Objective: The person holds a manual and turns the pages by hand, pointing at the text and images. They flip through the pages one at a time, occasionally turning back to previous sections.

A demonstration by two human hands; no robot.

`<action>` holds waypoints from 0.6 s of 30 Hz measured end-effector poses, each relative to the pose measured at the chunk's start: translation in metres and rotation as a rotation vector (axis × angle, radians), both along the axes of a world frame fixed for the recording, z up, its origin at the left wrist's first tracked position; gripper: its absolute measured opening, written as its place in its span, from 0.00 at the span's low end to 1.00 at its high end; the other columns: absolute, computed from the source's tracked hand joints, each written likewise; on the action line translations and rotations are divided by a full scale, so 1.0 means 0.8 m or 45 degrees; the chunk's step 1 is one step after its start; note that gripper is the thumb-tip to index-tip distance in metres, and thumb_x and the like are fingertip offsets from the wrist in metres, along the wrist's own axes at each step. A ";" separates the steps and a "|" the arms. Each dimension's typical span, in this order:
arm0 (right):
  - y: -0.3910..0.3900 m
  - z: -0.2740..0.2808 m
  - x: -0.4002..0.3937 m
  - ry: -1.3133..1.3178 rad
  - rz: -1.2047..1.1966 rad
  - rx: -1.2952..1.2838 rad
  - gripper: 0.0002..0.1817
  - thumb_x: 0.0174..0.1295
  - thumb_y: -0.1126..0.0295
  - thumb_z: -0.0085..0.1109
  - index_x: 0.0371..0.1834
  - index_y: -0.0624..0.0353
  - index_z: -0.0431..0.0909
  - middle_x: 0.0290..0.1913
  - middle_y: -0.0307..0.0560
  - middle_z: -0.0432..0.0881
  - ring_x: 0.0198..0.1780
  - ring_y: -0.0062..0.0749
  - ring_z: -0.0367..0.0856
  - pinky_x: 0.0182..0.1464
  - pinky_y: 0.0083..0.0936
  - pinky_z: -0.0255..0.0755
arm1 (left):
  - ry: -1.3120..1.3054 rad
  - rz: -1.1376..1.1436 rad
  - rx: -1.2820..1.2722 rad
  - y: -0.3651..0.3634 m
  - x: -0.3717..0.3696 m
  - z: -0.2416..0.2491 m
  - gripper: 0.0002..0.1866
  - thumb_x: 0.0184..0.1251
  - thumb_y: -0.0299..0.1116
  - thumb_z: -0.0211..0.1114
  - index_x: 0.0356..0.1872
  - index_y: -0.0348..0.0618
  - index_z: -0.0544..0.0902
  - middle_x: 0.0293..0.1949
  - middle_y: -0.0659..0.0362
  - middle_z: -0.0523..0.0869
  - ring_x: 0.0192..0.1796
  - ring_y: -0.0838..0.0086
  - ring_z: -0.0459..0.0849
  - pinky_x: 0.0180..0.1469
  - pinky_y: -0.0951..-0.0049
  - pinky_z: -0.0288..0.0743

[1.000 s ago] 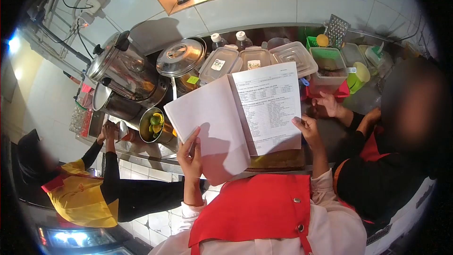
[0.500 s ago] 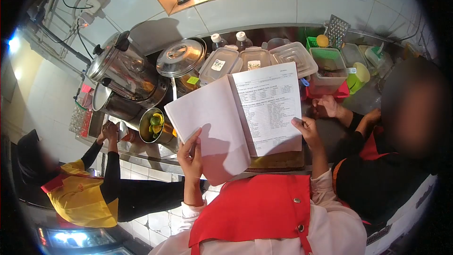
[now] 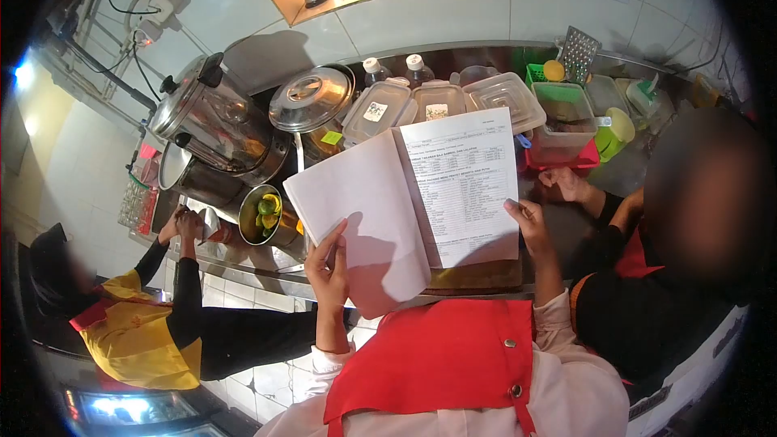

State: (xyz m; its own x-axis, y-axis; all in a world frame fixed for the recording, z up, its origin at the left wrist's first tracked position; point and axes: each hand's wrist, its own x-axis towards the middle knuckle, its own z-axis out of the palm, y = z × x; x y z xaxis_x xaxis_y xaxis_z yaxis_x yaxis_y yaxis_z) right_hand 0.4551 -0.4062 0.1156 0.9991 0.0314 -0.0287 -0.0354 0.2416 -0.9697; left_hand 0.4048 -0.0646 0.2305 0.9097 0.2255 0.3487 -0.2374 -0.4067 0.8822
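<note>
An open stack of printed paper sheets (image 3: 465,194) is held up in front of me, tilted over the counter. The folded-back left pages (image 3: 356,194) are blank; the right page carries lines of print and a table. My left hand (image 3: 328,265) grips the lower left edge, thumb on top and its other fingers partly hidden. On the right edge, my right hand (image 3: 530,222) pinches the sheet between thumb and fingers. Just beneath the papers shows a brown board (image 3: 476,277) on the counter.
At left stand a large steel urn (image 3: 214,117), a lidded pot (image 3: 312,101) and a pot of green and yellow fruit (image 3: 271,214). Lidded plastic containers (image 3: 502,101) line the back. One co-worker (image 3: 133,328) stands left, another (image 3: 647,307) right.
The papers and both my hands stay almost still. The left co-worker's hands and arms shift slightly, and the co-worker on the right leans a little further left.
</note>
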 end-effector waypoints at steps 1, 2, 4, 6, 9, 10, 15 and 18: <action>0.000 -0.005 0.001 0.020 -0.018 0.015 0.18 0.67 0.61 0.56 0.43 0.69 0.81 0.39 0.41 0.84 0.40 0.18 0.77 0.47 0.18 0.67 | -0.004 0.000 -0.015 -0.001 0.000 0.000 0.15 0.67 0.22 0.58 0.53 0.39 0.82 0.51 0.52 0.81 0.54 0.70 0.77 0.59 0.74 0.66; 0.000 -0.005 0.002 0.020 -0.017 0.015 0.18 0.67 0.61 0.56 0.43 0.69 0.81 0.39 0.41 0.84 0.40 0.18 0.77 0.47 0.18 0.67 | -0.004 0.001 -0.015 -0.001 0.000 0.001 0.15 0.67 0.22 0.58 0.53 0.39 0.82 0.51 0.52 0.81 0.54 0.70 0.77 0.59 0.74 0.66; 0.001 -0.005 0.002 0.042 -0.071 0.135 0.19 0.68 0.58 0.54 0.41 0.68 0.82 0.38 0.40 0.84 0.39 0.18 0.77 0.45 0.17 0.67 | 0.005 0.016 0.008 -0.002 0.000 0.003 0.15 0.67 0.22 0.57 0.54 0.39 0.81 0.51 0.52 0.80 0.55 0.70 0.77 0.60 0.73 0.65; -0.001 -0.006 0.003 0.062 -0.061 0.190 0.19 0.68 0.58 0.54 0.40 0.67 0.82 0.38 0.40 0.84 0.39 0.18 0.77 0.44 0.17 0.67 | 0.004 0.018 0.022 0.000 0.000 0.002 0.15 0.67 0.22 0.57 0.54 0.40 0.81 0.52 0.52 0.80 0.56 0.70 0.76 0.60 0.73 0.64; -0.001 -0.017 0.005 0.091 -0.096 0.257 0.18 0.68 0.58 0.54 0.39 0.65 0.82 0.37 0.39 0.84 0.38 0.18 0.77 0.43 0.17 0.67 | 0.010 0.017 0.019 -0.002 0.000 0.004 0.16 0.66 0.22 0.57 0.54 0.40 0.81 0.52 0.52 0.80 0.56 0.70 0.76 0.61 0.73 0.64; -0.001 -0.022 0.006 0.099 -0.140 0.269 0.18 0.68 0.58 0.54 0.39 0.65 0.83 0.37 0.39 0.84 0.37 0.18 0.77 0.43 0.17 0.67 | 0.015 0.014 0.002 -0.002 0.000 0.004 0.16 0.66 0.22 0.57 0.54 0.40 0.81 0.52 0.52 0.80 0.56 0.70 0.76 0.61 0.73 0.64; -0.006 -0.023 0.004 0.143 -0.135 0.274 0.18 0.68 0.58 0.54 0.38 0.63 0.83 0.36 0.38 0.84 0.35 0.16 0.76 0.40 0.17 0.66 | -0.047 0.021 0.071 0.001 0.003 -0.001 0.15 0.66 0.23 0.57 0.53 0.40 0.81 0.51 0.50 0.81 0.55 0.67 0.78 0.58 0.73 0.67; -0.002 -0.023 0.006 0.157 -0.132 0.334 0.18 0.68 0.57 0.53 0.39 0.62 0.83 0.35 0.37 0.84 0.33 0.16 0.76 0.38 0.16 0.66 | -0.033 0.017 0.047 0.000 0.002 0.000 0.16 0.66 0.22 0.57 0.53 0.40 0.81 0.51 0.51 0.81 0.55 0.68 0.77 0.60 0.72 0.65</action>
